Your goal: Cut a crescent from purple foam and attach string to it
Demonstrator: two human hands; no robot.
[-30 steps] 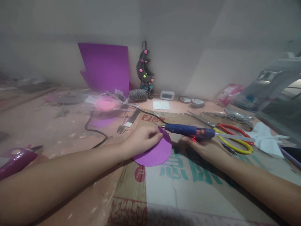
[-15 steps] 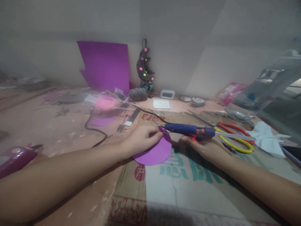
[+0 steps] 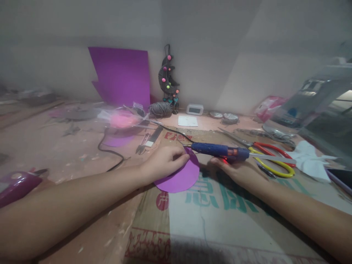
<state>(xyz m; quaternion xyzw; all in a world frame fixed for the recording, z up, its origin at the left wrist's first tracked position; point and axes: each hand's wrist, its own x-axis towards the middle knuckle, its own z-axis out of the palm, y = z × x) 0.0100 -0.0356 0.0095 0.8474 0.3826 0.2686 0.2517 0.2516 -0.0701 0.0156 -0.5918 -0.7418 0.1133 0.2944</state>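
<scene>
My left hand [image 3: 167, 161] is closed on the upper edge of a round purple sheet [image 3: 181, 178], thumb on top and fingertips hidden. In my right hand [image 3: 231, 167] is a blue hot glue gun [image 3: 211, 149], gripped from below, with a red light glowing near its grip. The gun's nozzle points left and reaches the sheet's top edge, close to my left thumb; whether it touches cannot be made out. A long clear glue stick [image 3: 272, 158] sticks out of the gun's back. Beneath the sheet lies a printed cardboard piece [image 3: 154, 220].
Scissors [image 3: 275, 172] with red and yellow handles lie right of my right hand, by a white cloth-like piece [image 3: 309, 159]. Behind stand a purple board [image 3: 123, 77], a grey yarn roll [image 3: 161, 109] and a moon ornament [image 3: 167, 79]. A black cord [image 3: 122, 157] runs at left.
The whole view has shifted very slightly. Both hands, the purple sheet and the glue gun keep nearly the same places relative to each other.
</scene>
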